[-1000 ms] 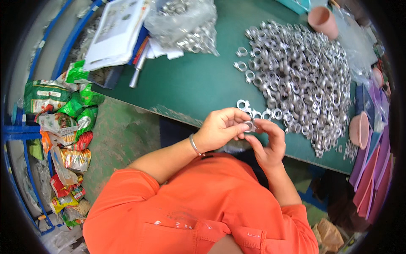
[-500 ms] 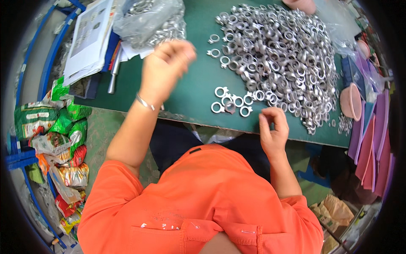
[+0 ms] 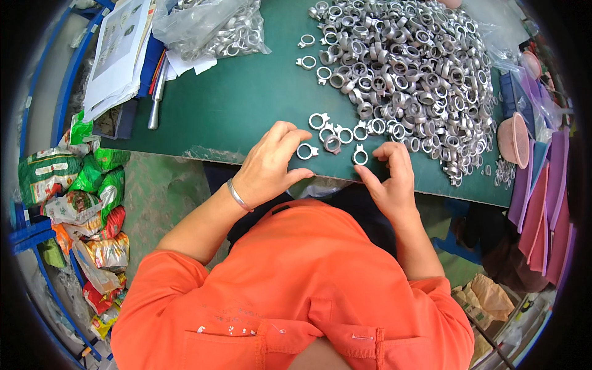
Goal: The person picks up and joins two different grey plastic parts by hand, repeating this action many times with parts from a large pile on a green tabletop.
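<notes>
Small silvery metal rings with short tabs lie in a loose group on the green table (image 3: 228,92) near its front edge. My left hand (image 3: 271,161) holds nothing; its thumb and forefinger are spread beside the leftmost ring (image 3: 298,152) of the group. At the group's right, my right hand (image 3: 392,179) is open, thumb and forefinger apart. Its thumb tip lies close to another metal ring (image 3: 355,159); I cannot tell whether they touch. One darker ring (image 3: 327,150) sits between the hands. A large heap of similar rings (image 3: 407,68) covers the table beyond my right hand.
A clear plastic bag of rings (image 3: 209,31) lies at the back left, near papers (image 3: 117,55) and a metal-handled tool (image 3: 157,98). Pink bowl (image 3: 513,140) and purple bins (image 3: 552,179) stand right. Colourful packets (image 3: 92,209) fill a blue rack at left.
My left hand has come down and right from near the bag to the small ring group. My right hand has opened wider, and the ring near its thumb has turned. The view has shifted slightly.
</notes>
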Motion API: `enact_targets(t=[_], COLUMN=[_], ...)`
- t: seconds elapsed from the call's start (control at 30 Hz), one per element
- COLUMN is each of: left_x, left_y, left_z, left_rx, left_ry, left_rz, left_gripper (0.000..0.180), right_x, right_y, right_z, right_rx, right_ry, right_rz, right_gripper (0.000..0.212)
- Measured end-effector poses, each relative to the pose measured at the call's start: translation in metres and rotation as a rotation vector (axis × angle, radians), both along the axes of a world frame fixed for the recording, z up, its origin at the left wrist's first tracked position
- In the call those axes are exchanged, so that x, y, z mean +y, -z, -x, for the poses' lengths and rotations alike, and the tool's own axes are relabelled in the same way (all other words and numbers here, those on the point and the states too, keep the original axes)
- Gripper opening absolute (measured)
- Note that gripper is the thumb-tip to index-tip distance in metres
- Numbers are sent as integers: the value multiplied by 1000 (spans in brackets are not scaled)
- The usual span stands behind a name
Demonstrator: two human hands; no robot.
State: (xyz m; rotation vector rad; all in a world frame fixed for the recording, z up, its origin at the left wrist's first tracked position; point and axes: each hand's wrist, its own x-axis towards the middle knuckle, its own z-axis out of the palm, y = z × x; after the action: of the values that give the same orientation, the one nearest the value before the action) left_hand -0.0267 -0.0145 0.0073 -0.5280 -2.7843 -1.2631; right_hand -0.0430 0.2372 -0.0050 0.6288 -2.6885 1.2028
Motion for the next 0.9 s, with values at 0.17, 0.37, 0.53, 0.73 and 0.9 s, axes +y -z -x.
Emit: enact_targets(t=[0.17,0.37,0.53,0.73,0.9], left_x=[5,1,5,7,-1], left_y=[-1,5,14,12,-6], left_z=[0,3,-5,-15,-21], left_rx=[10,-157,-735,-982,-965], left_ry=[-29,15,94,154,131], left_rz=[-53,-170,-1124,-1452,-1175], left_gripper=[55,36,31,31,21], right_x=[-14,-11,-14,-19,-22], right_y=[1,4,0,1,-9], right_z=[-1,3,-5,-10,-14], right_rx=[72,18,-644,-965,-983], right_ry=[63,9,-185,-336,-334], right_rz=[-188,-137,742,1200,1041], right_gripper=[50,36,34,26,22])
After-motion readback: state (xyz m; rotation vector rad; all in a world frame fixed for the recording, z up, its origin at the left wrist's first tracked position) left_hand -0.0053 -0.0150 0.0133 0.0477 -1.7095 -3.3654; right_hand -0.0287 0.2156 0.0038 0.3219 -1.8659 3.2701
